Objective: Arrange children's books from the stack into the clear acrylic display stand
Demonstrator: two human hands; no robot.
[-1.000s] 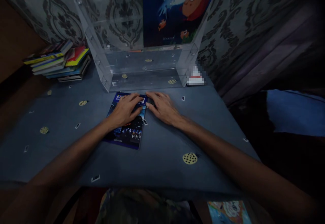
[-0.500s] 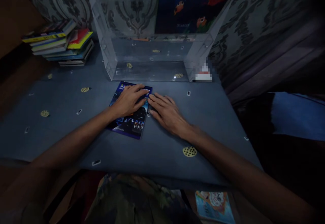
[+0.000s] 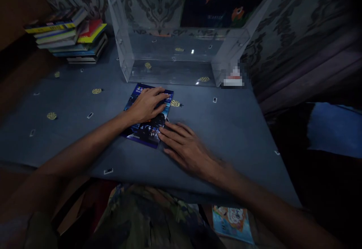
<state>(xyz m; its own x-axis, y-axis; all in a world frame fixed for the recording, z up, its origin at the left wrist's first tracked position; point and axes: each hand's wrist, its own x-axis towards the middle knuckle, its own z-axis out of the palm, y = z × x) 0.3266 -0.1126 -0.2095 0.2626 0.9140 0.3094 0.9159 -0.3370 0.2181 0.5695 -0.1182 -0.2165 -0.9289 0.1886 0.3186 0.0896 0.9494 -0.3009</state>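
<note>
A dark blue book (image 3: 149,133) with a pictured cover lies flat on the grey-blue tablecloth (image 3: 135,162). Across its upper half rests my left hand (image 3: 148,105), palm down with fingers spread, hiding part of the cover and its title. My right hand (image 3: 185,147) is open too, fingers stretched out, its fingertips at the book's lower right edge. Neither hand grips anything.
Behind the book stands a clear acrylic rack (image 3: 172,74), with a dark blue picture book (image 3: 217,9) in its upper part. A stack of books (image 3: 68,40) sits at the back left. Below the table's front edge lies another blue book (image 3: 233,224).
My right hand has slid toward me along the book's right edge, from near its upper corner to its lower part. My left hand stays on the cover. The camera view has shifted slightly.
</note>
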